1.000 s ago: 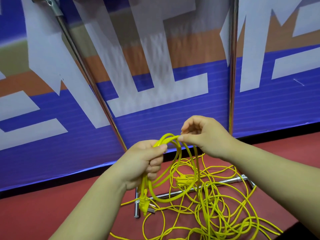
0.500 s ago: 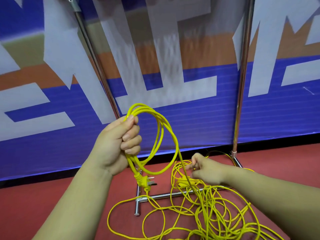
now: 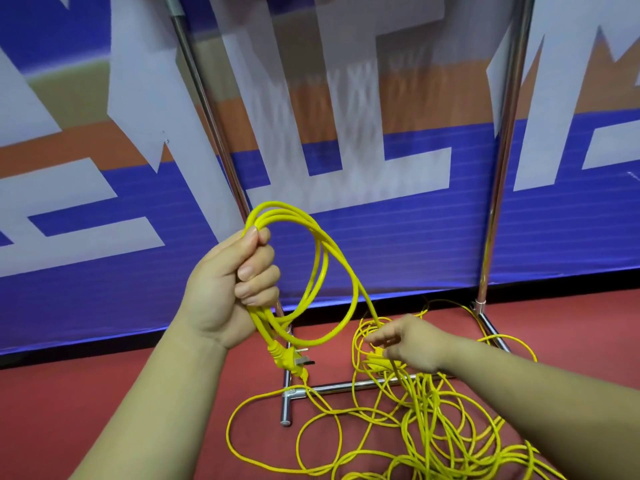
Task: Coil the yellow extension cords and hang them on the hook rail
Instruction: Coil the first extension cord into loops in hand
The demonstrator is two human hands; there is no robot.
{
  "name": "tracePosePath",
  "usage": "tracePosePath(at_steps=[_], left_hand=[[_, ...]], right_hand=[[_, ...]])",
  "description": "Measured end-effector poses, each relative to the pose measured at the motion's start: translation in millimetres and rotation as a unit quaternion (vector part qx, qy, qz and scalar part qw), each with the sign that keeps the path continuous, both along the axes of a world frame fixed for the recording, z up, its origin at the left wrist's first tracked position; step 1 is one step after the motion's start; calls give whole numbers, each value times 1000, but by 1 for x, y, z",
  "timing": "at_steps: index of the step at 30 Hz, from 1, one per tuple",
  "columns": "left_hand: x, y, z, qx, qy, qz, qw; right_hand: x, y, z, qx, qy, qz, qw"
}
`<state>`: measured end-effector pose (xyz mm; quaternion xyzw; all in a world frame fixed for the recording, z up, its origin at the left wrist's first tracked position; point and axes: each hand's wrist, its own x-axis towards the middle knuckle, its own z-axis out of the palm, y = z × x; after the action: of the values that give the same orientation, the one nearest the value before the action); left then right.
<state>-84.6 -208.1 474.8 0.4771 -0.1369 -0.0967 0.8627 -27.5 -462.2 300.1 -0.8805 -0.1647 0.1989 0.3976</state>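
Observation:
My left hand (image 3: pixel 228 289) is raised and closed around a small coil of yellow extension cord (image 3: pixel 322 268), a few loops wide. The cord's yellow plug (image 3: pixel 287 358) dangles just below that fist. One strand runs from the coil down and right to my right hand (image 3: pixel 412 344), which pinches it low over the floor. Under and right of that hand lies a loose tangle of yellow cord (image 3: pixel 433 427) on the red floor. No hook rail top is in view.
A chrome rack frame stands ahead: a slanted left pole (image 3: pixel 207 133), an upright right pole (image 3: pixel 502 168) and a floor bar (image 3: pixel 346 386) partly under the cord. Behind it hangs a blue, white and orange banner (image 3: pixel 381 220). The floor (image 3: pixel 69 393) is red.
My left hand rose from waist height with the coil. My right hand let go near the coil, dropped to the floor pile and took hold of the strand farther along.

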Motion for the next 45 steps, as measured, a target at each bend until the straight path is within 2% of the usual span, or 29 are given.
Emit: tracePosePath(at_steps=[3, 5, 7, 9, 14, 22, 27, 29, 31, 34, 36, 38, 41, 45], left_hand=[[-1, 3, 2, 59, -30, 98, 993], [1, 1, -4, 143, -40, 136, 979], [6, -4, -17, 240, -21, 152, 959], [10, -14, -32, 301, 12, 144, 943], [10, -49, -63, 332, 65, 82, 938], [5, -84, -76, 358, 32, -27, 933], [8, -97, -75, 411, -7, -26, 911], [12, -96, -71, 413, -8, -9, 911], [17, -91, -64, 395, 4, 25, 918], [23, -81, -47, 322, 37, 81, 942], [24, -75, -33, 261, 59, 120, 956], [23, -71, -20, 205, 77, 139, 966], [22, -67, -9, 152, 82, 150, 974], [20, -62, -6, 110, 86, 156, 978]], right_hand=[[6, -4, 31, 43, -31, -26, 998], [4, -8, 61, 136, -11, -58, 989], [-4, -13, 88, 233, 15, -83, 969], [-12, -18, 110, 288, 7, -89, 954], [-26, -24, 145, 396, -12, -110, 911], [-28, -27, 164, 497, -40, -150, 854], [-22, -33, 163, 530, -33, -188, 826], [-17, -38, 159, 521, -44, -209, 827], [-15, -46, 154, 484, -66, -224, 843], [-17, -57, 137, 400, -57, -160, 901], [-20, -57, 113, 275, -43, -66, 958], [-22, -48, 88, 147, -43, -8, 988], [-25, -28, 63, 85, -38, 20, 995], [-27, -1, 47, 136, 4, 55, 989]])
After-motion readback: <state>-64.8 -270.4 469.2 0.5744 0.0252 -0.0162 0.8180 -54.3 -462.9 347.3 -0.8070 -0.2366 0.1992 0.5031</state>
